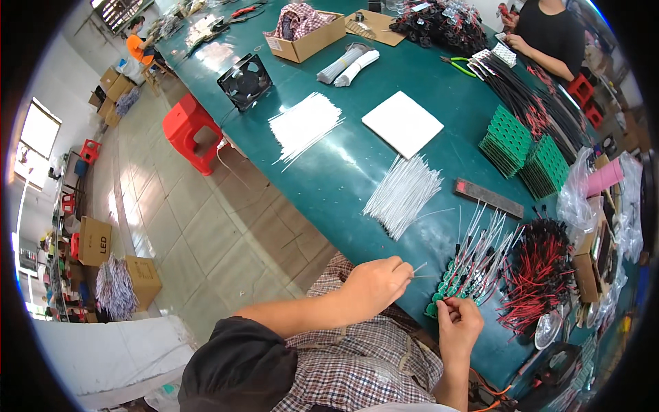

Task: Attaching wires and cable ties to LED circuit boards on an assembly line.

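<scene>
My left hand (377,285) is in front of my body at the table edge, its fingers pinched on a thin white strand (420,276) whose ends stick out to the right. At the near end of a row of small green circuit boards (447,283), my right hand (461,321) grips the edge of one with thumb and fingers. White strands and red and black wires (480,250) rise from these boards and lean to the right. Farther off on the table, a loose pile of white strands (403,196) lies beside a white square pad (403,123).
Right of the boards sits a heap of red and black wires (539,275). A dark bar (489,198) and stacked green perforated panels (509,141) lie beyond. A fan (246,81) stands at the table's left edge, near a red stool (191,134). Across the table another person (552,38) works.
</scene>
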Tool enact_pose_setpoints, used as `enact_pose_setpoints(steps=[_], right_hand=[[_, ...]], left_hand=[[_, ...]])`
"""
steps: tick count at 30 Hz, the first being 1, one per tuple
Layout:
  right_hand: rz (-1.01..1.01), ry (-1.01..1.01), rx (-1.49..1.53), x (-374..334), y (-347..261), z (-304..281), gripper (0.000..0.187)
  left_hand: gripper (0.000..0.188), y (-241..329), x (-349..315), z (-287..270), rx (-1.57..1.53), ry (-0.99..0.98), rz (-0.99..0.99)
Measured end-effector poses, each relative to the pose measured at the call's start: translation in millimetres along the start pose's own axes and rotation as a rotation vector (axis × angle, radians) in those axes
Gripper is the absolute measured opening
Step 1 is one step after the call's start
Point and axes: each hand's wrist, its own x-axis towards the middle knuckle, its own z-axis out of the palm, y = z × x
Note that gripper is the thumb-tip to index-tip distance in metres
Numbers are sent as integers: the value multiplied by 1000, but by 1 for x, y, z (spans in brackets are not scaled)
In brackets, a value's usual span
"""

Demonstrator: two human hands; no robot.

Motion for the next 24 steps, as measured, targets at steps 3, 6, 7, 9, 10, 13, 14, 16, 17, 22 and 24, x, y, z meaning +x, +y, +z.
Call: enact_pose_setpoints(steps=[3,6,7,9,10,13,14,16,17,22,24], right_hand=[[20,21,7,-6,-2,-3,11],[-45,25,-65,-4,1,-5,8],[-49,40,-33,-1,2,-1,8],[-37,36,3,2,-4,0,8],[-18,32,15,8,-8,1,9],[26,0,-51,14,-2,4,12],[52,5,-30,14,-1,4,13],[80,12,5,13,0,5,14],[82,22,13,12,0,5,15],[60,36,45,3,5,4,14],[64,39,76,0,5,0,13]], left_hand=[[14,0,-7,9,12,22,10],[12,0,-6,13,-34,14,54],[11,-4,-2,13,-48,15,109],[10,-2,-5,8,-139,-27,-13],[9,0,-1,5,-187,-20,-69],[10,3,9,7,-332,-59,-147],[11,5,11,11,-341,-63,-137],[11,4,13,21,-371,-70,-89],[12,5,13,25,-387,-52,-38],[11,12,7,35,-420,-115,-109],[12,14,6,37,-437,-103,-134]])
